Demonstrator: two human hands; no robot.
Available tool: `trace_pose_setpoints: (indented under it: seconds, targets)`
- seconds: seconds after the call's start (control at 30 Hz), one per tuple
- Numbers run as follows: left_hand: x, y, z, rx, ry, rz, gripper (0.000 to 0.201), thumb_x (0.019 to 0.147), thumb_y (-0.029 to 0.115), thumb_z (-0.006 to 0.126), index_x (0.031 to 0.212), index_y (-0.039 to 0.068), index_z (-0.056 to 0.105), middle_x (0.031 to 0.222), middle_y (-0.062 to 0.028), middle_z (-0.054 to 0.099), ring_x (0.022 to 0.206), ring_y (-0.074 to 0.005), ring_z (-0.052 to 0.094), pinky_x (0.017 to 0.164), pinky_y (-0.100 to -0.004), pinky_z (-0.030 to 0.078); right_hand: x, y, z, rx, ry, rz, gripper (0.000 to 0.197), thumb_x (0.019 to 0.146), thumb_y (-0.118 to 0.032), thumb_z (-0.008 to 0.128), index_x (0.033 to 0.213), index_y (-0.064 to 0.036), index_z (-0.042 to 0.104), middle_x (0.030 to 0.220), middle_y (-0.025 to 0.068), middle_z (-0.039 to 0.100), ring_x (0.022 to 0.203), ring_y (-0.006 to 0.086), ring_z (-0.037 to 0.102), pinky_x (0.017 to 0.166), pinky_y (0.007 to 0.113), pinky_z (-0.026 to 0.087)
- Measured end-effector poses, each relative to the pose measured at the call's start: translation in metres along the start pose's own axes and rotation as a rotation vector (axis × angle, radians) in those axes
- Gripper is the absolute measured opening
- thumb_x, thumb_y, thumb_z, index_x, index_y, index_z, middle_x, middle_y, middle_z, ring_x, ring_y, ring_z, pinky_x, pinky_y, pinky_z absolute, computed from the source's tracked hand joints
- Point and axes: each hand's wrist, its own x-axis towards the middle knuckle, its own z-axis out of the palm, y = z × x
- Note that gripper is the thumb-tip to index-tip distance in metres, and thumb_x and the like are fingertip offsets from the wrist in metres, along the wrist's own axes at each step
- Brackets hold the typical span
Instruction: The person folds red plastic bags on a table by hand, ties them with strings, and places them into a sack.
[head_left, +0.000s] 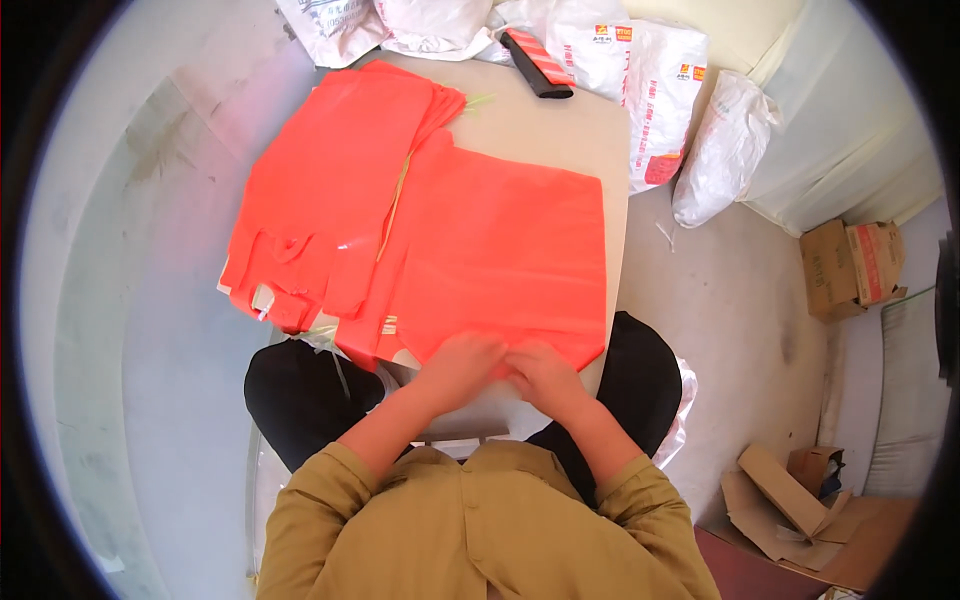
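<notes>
Mustard-brown jacket (470, 520) cloth lies nearest the camera, its wearer seated with black trouser legs (645, 385) on either side of the two hands. Directly beyond the hands, a red sheet (510, 250) of thin, bag-like material is spread over the surface (540, 135), its near edge drawn in between them. Left hand (462, 365) and right hand (548, 376) nearly meet there, both narrow, fingers bunched and apparently pinching that edge; the exact placing of the fingertips cannot be told. Work on this piece appears to be partway: the laying-out looks done, while the near edge seems unfinished. The sheet is bright red, matt and mostly smooth, with faint creases, a straight far edge and a squared far-right corner. To the left of the left hand and farther off rests a stack (330, 150) of similar red pieces, layered unevenly, with loop-like cut-outs at its near end; whether these are completed or waiting cannot be judged. Between stack and sheet runs a thin yellowish strip (398, 200). Well beyond the hands lie a red-and-black striped object (540, 68) and white sacks (665, 100); far to the right of the right hand, a cardboard carton (835, 270) sits on the floor (740, 330).
</notes>
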Motion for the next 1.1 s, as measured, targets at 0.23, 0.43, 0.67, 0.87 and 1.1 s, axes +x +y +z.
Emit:
trace_pose_setpoints:
  seconds: [0.23, 0.43, 0.67, 0.87, 1.1]
  targets:
    - [-0.013, -0.014, -0.002, 0.052, 0.171, 0.139, 0.037, 0.076, 0.01, 0.064, 0.112, 0.003, 0.06, 0.113, -0.0134, 0.059, 0.102, -0.031, 0.058, 0.085, -0.0399, 0.049, 0.01, -0.003, -0.01, -0.099, -0.1, -0.01, 0.04, 0.074, -0.013, 0.072, 0.111, -0.0015, 0.062, 0.115, 0.0117, 0.058, 0.109, 0.031, 0.055, 0.09, 0.039, 0.048]
    - [-0.006, -0.009, -0.008, 0.158, 0.13, 0.117, 0.027, 0.076, 0.011, 0.059, 0.102, 0.004, 0.059, 0.097, -0.0084, 0.057, 0.089, -0.0257, 0.058, 0.074, -0.0363, 0.05, 0.015, -0.005, -0.011, -0.16, -0.057, -0.088, 0.04, 0.074, -0.013, 0.072, 0.11, -0.0001, 0.061, 0.115, 0.0123, 0.058, 0.107, 0.0306, 0.055, 0.089, 0.039, 0.048]
    - [-0.007, -0.009, -0.008, 0.176, 0.065, 0.039, 0.026, 0.076, 0.011, 0.059, 0.101, 0.007, 0.06, 0.089, -0.0046, 0.058, 0.083, -0.0249, 0.058, 0.069, -0.0365, 0.051, 0.014, -0.005, 0.001, -0.254, 0.007, -0.141, 0.029, 0.075, -0.005, 0.061, 0.104, -0.0001, 0.06, 0.105, 0.0137, 0.059, 0.096, 0.0317, 0.056, 0.084, 0.04, 0.048]
    - [-0.005, -0.009, -0.03, 0.058, 0.124, -0.028, 0.027, 0.077, 0.007, 0.059, 0.104, 0.006, 0.062, 0.094, -0.0073, 0.062, 0.087, -0.0274, 0.061, 0.07, -0.0391, 0.052, 0.021, -0.004, -0.005, -0.275, -0.04, -0.093, 0.034, 0.074, -0.001, 0.06, 0.108, 0.0003, 0.063, 0.113, 0.0133, 0.062, 0.102, 0.0314, 0.057, 0.089, 0.039, 0.049]
    - [-0.03, -0.046, -0.05, -0.114, 0.161, -0.246, 0.034, 0.073, 0.006, 0.07, 0.106, 0.003, 0.063, 0.093, -0.0137, 0.065, 0.089, -0.0313, 0.063, 0.073, -0.038, 0.051, 0.049, -0.014, -0.047, -0.299, -0.395, 0.088, 0.026, 0.083, -0.011, 0.06, 0.108, -0.0036, 0.065, 0.093, 0.0185, 0.066, 0.088, 0.0327, 0.062, 0.077, 0.043, 0.05]
